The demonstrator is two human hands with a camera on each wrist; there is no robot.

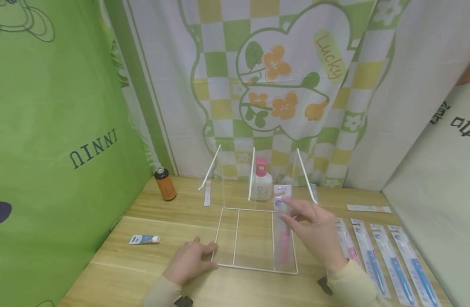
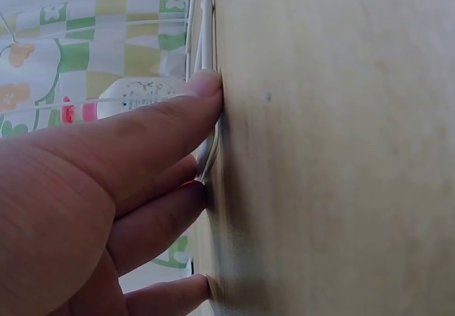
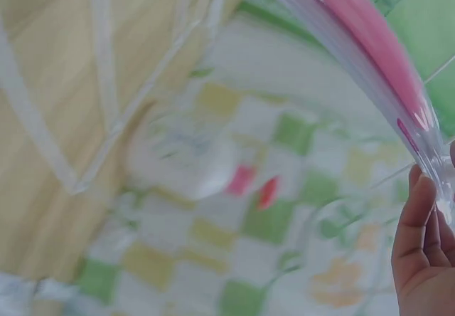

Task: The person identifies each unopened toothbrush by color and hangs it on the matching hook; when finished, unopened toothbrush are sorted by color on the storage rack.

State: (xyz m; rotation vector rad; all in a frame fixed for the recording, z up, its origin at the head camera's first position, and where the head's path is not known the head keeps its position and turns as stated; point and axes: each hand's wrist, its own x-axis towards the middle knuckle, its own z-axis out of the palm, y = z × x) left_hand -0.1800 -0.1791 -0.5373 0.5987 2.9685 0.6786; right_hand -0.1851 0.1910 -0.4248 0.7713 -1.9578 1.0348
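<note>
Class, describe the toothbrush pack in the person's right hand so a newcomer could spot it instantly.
On the wooden table stands a white wire rack. Over its right side, the right hand pinches a clear toothbrush pack with pink inside. It alone is held up; the similar packs farther right lie on the table.

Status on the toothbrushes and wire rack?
Done: wire rack stands upright.
In hand: left hand holds its base corner; right hand pinches a packaged pink toothbrush.
Remaining, apparently: four packaged toothbrushes lying at right; left prong and middle prong carry none.
</note>
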